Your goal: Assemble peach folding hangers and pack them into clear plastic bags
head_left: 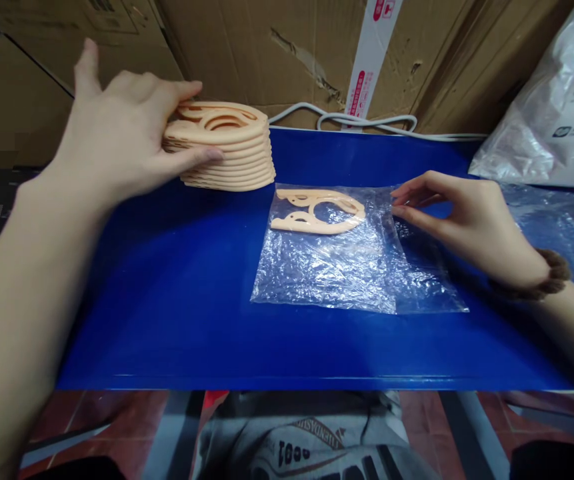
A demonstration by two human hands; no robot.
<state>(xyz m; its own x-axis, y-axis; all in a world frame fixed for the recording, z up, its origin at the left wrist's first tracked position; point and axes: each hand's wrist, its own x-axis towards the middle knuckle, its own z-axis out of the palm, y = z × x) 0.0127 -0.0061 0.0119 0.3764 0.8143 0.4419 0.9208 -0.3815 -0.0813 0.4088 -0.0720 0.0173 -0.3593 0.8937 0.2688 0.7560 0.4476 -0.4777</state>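
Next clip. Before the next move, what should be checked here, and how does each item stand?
1. Left hand grips the stack of peach pieces: ok.
2. Stack stands without toppling: ok.
3. Right hand pinches the edge of the clear bag: cannot tell.
4. Single peach piece fully inside the bag: cannot tell.
5. Bag lies flat on the blue table: ok.

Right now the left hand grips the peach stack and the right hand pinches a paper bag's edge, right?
No: the head view shows the bag is clear plastic, not paper. The left hand grips the peach stack; the right hand pinches its edge.
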